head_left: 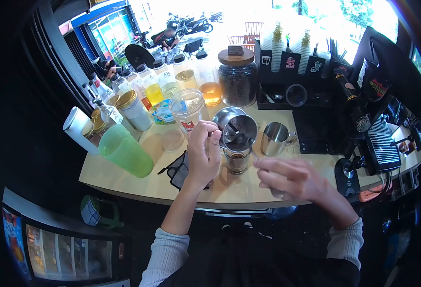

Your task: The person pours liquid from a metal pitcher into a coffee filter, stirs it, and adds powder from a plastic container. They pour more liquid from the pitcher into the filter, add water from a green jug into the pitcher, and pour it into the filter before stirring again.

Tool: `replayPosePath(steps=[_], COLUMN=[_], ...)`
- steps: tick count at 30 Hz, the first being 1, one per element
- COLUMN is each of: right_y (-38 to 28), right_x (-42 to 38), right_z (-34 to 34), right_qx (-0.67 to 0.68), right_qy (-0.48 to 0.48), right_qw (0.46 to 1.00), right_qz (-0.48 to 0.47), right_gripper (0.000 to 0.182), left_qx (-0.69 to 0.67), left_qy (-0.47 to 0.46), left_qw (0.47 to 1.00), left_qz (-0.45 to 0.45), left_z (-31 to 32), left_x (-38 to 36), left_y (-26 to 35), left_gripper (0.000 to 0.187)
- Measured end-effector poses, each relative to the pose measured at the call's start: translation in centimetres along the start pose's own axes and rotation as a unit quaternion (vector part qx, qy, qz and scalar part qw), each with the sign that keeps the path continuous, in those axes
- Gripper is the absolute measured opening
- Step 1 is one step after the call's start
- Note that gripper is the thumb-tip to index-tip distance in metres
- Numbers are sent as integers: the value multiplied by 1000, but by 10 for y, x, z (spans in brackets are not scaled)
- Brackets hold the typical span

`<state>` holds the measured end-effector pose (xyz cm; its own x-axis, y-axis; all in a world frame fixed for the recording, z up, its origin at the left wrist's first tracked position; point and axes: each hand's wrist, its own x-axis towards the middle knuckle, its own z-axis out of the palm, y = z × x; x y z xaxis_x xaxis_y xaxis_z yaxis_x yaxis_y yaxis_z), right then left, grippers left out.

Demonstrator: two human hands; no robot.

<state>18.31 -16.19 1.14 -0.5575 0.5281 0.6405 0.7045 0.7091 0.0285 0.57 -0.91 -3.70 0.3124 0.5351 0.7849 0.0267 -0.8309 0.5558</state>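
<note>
My left hand (204,155) is closed at the side of a metal pitcher (239,134), which is tilted so its dark inside faces me. Right under the pitcher stands a small clear glass (237,165) with some brown liquid in it. Smeared by motion, my right hand (289,178) hovers to the right of the glass, fingers bent together. Something thin and pale shows at its fingertips, too blurred to name. Behind the tilted pitcher is another metal vessel (225,113), partly hidden. A steel milk jug (274,138) stands to the right.
At left are a green tumbler (126,150), a lidded jar (134,111) and several bottles (154,88). A clear plastic jar (189,107) and dark cloth (177,171) lie near my left hand. Behind stands a coffee bean jar (237,81); an espresso machine (382,143) is right.
</note>
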Motion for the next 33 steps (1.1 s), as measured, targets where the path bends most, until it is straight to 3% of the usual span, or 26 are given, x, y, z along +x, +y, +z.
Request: replayPosePath(steps=[4, 10, 12, 18, 21, 26, 29, 33], right_y=[2, 1, 10, 5, 5, 6, 7, 6], right_x=[-3, -2, -7, 2, 1, -1, -2, -3], right_z=[3, 4, 6, -9, -8, -9, -9, -10], right_qx=[-16, 51, 65, 117, 121, 104, 107, 110], right_qy=[39, 22, 91, 163, 165, 181, 193, 201], right_qw=[999, 998, 992, 976, 975, 974, 971, 969], right_qz=[12, 28, 51, 84, 91, 88, 87, 93], right_gripper=[32, 32, 30, 28, 27, 24, 22, 23], left_qx=[-3, -14, -11, -13, -30, -90, -86, -107], left_qy=[7, 19, 17, 14, 17, -27, -6, -19], left_qw=[1000, 999, 999, 996, 992, 961, 975, 972], left_qz=[-15, -35, -38, -93, -125, -259, -202, -210], left_z=[0, 1, -2, -8, -8, -14, -9, -9], left_x=[1, 2, 2, 9, 11, 16, 13, 13], left_y=[2, -2, -3, -7, -7, 1, -18, -24], left_gripper=[16, 18, 18, 22, 24, 25, 26, 27])
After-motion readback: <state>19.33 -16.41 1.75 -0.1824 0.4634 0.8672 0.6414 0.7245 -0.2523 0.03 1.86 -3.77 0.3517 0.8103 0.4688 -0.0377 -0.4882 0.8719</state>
